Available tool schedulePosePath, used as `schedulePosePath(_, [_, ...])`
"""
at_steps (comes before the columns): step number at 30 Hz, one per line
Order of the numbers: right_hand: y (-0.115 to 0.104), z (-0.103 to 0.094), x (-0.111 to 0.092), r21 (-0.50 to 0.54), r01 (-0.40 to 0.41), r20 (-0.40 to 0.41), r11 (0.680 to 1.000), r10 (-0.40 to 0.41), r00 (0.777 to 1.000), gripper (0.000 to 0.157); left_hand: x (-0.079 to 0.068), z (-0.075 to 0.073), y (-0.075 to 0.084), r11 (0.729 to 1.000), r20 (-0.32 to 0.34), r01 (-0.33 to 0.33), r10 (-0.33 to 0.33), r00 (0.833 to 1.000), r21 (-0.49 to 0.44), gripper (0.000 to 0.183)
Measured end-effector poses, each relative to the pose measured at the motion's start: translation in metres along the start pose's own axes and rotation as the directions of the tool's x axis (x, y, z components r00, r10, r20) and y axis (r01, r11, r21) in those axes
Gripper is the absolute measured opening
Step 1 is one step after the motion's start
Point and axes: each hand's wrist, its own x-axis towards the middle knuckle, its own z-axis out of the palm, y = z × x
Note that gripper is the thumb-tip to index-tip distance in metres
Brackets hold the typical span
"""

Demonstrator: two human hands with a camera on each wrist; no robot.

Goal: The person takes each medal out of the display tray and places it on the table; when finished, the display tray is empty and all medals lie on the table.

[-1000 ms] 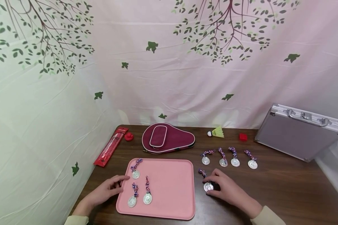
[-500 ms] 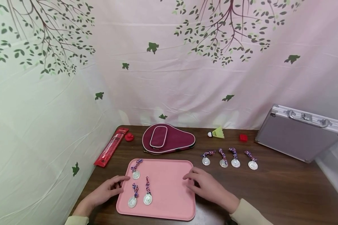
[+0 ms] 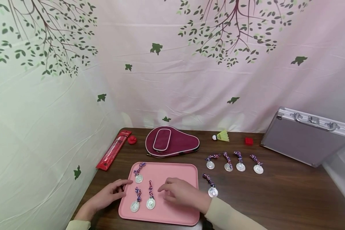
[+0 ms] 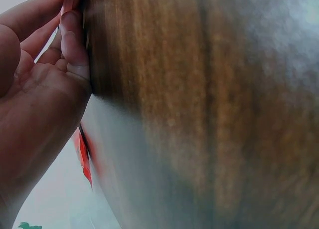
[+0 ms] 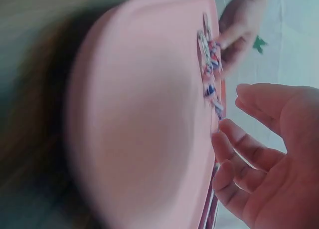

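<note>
In the head view, my left hand [image 3: 110, 195] holds the left rim of the pink tray [image 3: 172, 214]; the left wrist view shows thumb and fingers at its edge. On the tray lie three silver medals with knotted ribbons: an upper-left medal [image 3: 139, 178], a lower-left medal [image 3: 135, 206] and a middle medal [image 3: 150, 203]. My right hand [image 3: 184, 193] hovers over the tray, right of the middle medal, fingers loosely bent and holding nothing. A single medal [image 3: 213, 191] lies on the table just right of the tray.
Several medals [image 3: 240, 166] form a row behind the single one. Farther back are a maroon paddle case [image 3: 178, 142], shuttlecock [image 3: 221, 136], red block [image 3: 249, 141] and silver briefcase [image 3: 302, 137]. A red packet [image 3: 114, 150] and red rubber duck [image 3: 132, 139] sit at back left.
My right hand has let go of the single medal right of the tray and moved left over the tray. That medal stays on the table. My left hand has not moved.
</note>
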Motion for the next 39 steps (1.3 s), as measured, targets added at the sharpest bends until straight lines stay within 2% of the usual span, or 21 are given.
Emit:
schedulePosePath(7, [-0.016,0.018,0.021,-0.077,0.026,0.058,0.997,-0.022,0.998,0.027,0.000,0.000,0.000,1.000,0.003,-0.002,0.002,1.000,0.001,0.042])
schedulePosePath(18, [-0.033,0.030,0.031,-0.152,-0.087,0.082,0.985,0.100,0.992,0.033,0.001,-0.001,-0.001,1.000,0.009,-0.005,0.005,1.000,-0.008,0.043])
schedulePosePath(29, [-0.034,0.034,0.032,-0.135,-0.127,0.105,0.983,0.142,0.984,0.030,0.000,0.000,0.001,1.000,0.003,-0.006,0.006,1.000,0.003,0.042])
schedulePosePath(39, [-0.032,0.038,0.033,-0.047,-0.077,0.076,0.996,0.080,0.994,0.023,0.000,0.000,-0.002,1.000,0.002,-0.013,0.013,1.000,-0.006,0.043])
